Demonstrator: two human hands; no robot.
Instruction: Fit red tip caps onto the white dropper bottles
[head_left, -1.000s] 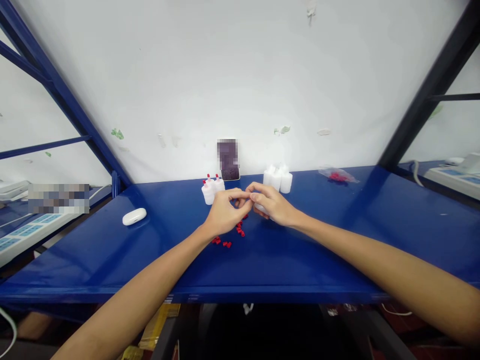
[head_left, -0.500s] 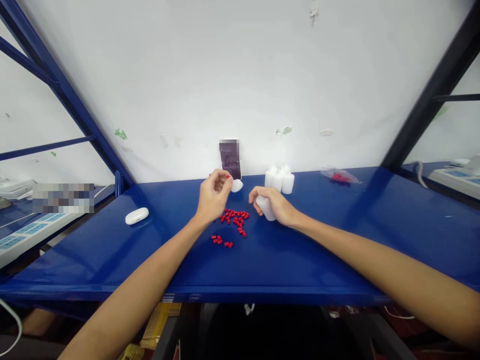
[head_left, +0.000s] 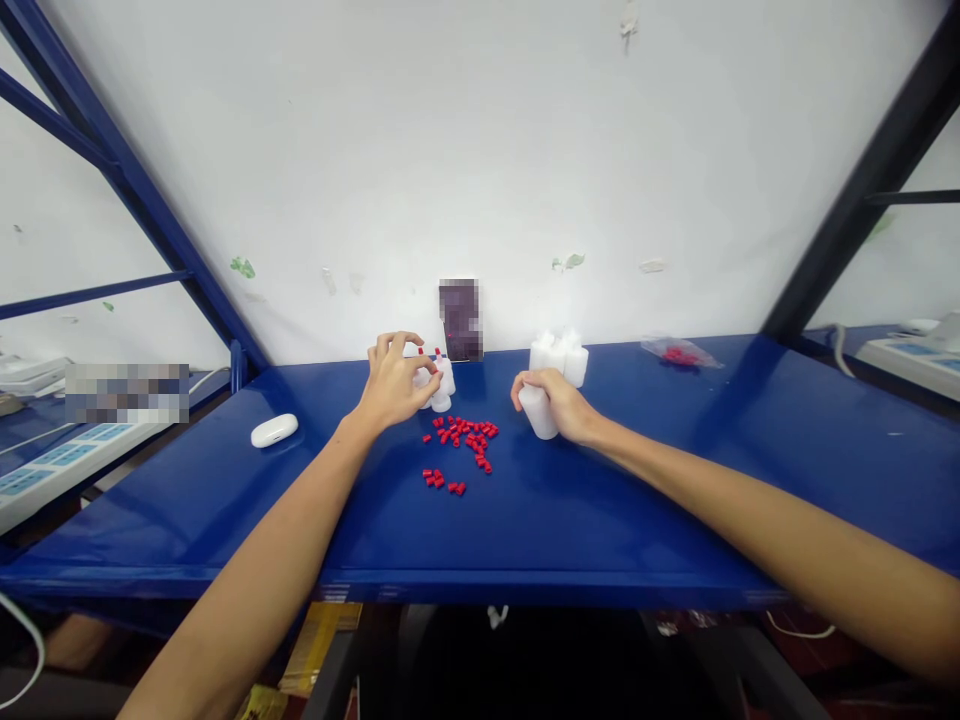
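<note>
My left hand (head_left: 397, 380) pinches a small white nozzle cap (head_left: 441, 402) by its red tip, between thumb and index finger. The other fingers are raised and curved. Just behind that cap stand white bottles with red-tipped nozzles (head_left: 448, 377), partly covered by my hand. My right hand (head_left: 566, 403) is wrapped around a white plastic bottle (head_left: 538, 414), which tilts slightly over the table. Between my hands, a little nearer to me, lie several small red caps (head_left: 469, 432) in a loose scatter.
Behind my right hand stand several white bottles (head_left: 574, 363) with white nozzles. A dark phone (head_left: 461, 320) leans on the wall. A clear bag with red caps (head_left: 681, 354) lies back right, and a white case (head_left: 274, 431) rests at left on the blue table (head_left: 600, 530).
My left hand has moved left with the nozzle cap, uncovering red-tipped bottles behind it. My right hand has turned slightly, bringing its bottle more upright.
</note>
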